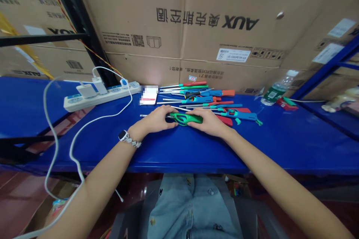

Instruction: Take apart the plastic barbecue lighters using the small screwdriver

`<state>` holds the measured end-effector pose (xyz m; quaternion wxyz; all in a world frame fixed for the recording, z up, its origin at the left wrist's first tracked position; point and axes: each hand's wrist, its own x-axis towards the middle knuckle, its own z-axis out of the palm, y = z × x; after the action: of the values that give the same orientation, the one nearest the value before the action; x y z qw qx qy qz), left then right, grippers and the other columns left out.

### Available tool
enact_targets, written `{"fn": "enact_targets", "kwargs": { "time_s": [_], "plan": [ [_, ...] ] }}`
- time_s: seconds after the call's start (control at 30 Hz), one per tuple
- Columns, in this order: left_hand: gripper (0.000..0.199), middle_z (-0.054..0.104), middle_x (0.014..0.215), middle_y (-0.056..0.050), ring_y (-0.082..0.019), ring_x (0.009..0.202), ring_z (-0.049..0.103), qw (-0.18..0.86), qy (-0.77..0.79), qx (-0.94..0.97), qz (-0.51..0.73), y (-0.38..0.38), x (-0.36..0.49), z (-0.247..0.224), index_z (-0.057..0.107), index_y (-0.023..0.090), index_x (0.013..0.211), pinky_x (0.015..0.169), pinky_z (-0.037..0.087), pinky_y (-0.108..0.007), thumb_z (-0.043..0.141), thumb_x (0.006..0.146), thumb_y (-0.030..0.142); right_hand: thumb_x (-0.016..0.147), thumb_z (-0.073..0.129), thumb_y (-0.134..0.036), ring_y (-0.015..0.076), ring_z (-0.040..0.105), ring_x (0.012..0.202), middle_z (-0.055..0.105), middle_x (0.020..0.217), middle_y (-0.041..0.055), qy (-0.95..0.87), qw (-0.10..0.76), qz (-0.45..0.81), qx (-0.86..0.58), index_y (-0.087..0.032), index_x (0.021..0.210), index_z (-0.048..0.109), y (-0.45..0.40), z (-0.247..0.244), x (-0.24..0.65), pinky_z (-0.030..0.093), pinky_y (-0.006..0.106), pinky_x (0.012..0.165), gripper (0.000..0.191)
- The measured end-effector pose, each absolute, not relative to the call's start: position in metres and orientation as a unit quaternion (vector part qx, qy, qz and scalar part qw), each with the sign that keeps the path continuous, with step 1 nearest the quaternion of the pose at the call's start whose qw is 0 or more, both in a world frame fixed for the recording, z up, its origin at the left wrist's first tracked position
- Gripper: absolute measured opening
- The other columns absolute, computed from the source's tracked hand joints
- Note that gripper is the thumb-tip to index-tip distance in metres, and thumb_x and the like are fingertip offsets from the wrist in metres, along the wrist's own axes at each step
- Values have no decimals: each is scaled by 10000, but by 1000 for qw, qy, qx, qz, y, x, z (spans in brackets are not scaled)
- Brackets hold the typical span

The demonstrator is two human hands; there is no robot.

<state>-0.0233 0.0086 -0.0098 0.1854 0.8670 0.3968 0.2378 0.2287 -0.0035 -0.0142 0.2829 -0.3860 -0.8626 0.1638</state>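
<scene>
A green long-nosed gas lighter (183,118) lies level just above or on the blue tabletop, held at both ends. My left hand (160,119) is closed around its front part, and a metal tube pokes out to the left past the fingers. My right hand (209,122) grips the end of the green handle. Right behind the hands lie several more long-nosed lighters, among them a blue one (200,99), a red one (196,83) and a blue one with a turquoise trigger (239,115). A thin black-handled tool (193,94) rests among them.
A white power strip (103,96) with plugged-in chargers and loose white cables (73,145) is at the left. Beside the lighters lies a phone (150,95). A plastic bottle (279,89) stands at the right. Large cardboard boxes (179,44) rise behind the blue table (190,157).
</scene>
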Motion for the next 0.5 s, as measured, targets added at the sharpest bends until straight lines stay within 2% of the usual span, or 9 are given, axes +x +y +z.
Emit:
{"fn": "enact_targets", "kwargs": {
  "time_s": [0.13,0.33,0.5],
  "plan": [
    [416,722,1139,-106,-266,1039,668,186,404,863,238,9,-24,-12,700,180,1146,936,526,-434,756,775,359,858,758,-263,239,678,989,723,1084,97,-865,279,169,-381,-184,1222,707,-5,-14,227,536,408,880,376],
    [424,702,1119,-102,-280,1069,642,170,403,870,227,10,-25,-14,717,191,1136,969,504,-455,760,791,434,908,715,-333,257,650,1047,699,1114,100,-875,251,147,-388,-191,1189,720,-5,-16,225,497,434,932,314],
    [491,678,1121,-109,-284,1064,628,150,400,878,215,5,-19,-12,730,194,1120,962,504,-452,734,814,578,940,676,-416,247,655,1007,693,1085,88,-864,254,133,-413,-206,1147,741,-9,-17,221,486,406,895,302]
  ]
}}
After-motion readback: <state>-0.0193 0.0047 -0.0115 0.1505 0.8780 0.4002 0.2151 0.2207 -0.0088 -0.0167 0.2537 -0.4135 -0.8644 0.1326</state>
